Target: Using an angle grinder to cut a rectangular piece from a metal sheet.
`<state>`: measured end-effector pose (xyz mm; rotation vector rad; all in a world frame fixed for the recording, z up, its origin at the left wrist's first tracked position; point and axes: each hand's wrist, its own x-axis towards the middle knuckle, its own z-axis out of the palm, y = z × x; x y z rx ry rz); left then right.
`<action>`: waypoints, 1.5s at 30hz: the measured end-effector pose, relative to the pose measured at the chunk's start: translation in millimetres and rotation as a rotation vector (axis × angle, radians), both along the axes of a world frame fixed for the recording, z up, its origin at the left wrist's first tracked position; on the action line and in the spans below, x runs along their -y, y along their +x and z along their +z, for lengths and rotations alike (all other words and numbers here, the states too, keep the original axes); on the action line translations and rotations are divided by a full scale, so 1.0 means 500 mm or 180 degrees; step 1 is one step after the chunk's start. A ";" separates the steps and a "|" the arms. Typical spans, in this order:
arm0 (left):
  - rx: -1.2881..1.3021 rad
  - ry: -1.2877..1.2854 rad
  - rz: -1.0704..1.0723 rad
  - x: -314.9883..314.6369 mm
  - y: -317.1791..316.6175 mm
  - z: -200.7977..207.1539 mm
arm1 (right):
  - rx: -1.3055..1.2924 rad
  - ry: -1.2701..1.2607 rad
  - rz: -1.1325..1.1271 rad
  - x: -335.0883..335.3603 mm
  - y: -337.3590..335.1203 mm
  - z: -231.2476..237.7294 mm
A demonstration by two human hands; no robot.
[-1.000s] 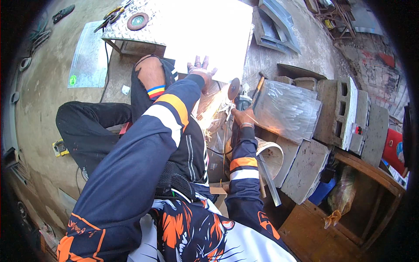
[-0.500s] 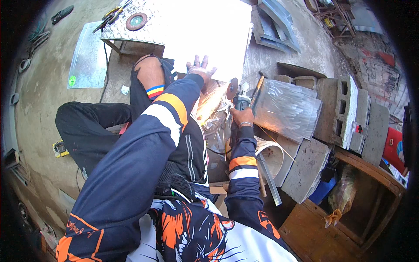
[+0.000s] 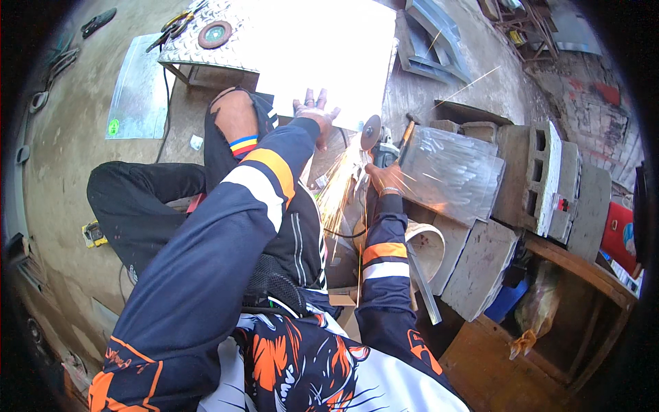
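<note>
My left hand (image 3: pixel 316 113) lies with fingers spread on a bright, glaring white sheet (image 3: pixel 336 48), pressing near its front edge. My right hand (image 3: pixel 384 177) is wrapped round an angle grinder (image 3: pixel 386 154). The grinder's brown disc (image 3: pixel 371 132) meets the sheet's front right edge. Sparks (image 3: pixel 338 189) stream from the disc down toward my legs, and a few fly off to the right. Glare washes out the sheet's surface, and my right hand hides part of the grinder's body.
A spare disc (image 3: pixel 215 34) lies on a patterned metal table (image 3: pixel 180 51) beside pliers (image 3: pixel 177 26). Right of my hand, a metal plate (image 3: pixel 449 175) rests against concrete blocks (image 3: pixel 522 172). A bent metal frame (image 3: pixel 432 44) stands at the back. Below the plate is a white pipe (image 3: pixel 427 248).
The grinder and my right hand have shifted slightly right and up. The sparks now spread in a wider fan, some flying to the upper right. My left hand stays put.
</note>
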<state>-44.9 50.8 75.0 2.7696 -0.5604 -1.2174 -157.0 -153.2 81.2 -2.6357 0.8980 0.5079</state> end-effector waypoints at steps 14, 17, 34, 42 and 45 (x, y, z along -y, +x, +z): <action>-0.0046 -0.0086 0.0015 0.000 0.000 -0.005 | -0.0067 0.0002 -0.0023 -0.021 -0.029 0.008; 0.0018 -0.0066 0.0130 0.003 0.000 -0.004 | -0.0125 -0.0064 -0.0042 -0.015 -0.023 0.006; -0.0026 -0.0008 0.0102 0.001 -0.001 0.014 | -0.0031 -0.0154 0.0040 -0.004 -0.020 -0.014; 0.0034 -0.0111 0.0089 -0.002 -0.002 0.003 | -0.0236 -0.0059 -0.0021 -0.008 -0.025 -0.009; 0.0040 -0.0081 0.0065 -0.004 -0.003 0.002 | -0.0185 -0.0034 -0.0026 -0.011 -0.018 -0.005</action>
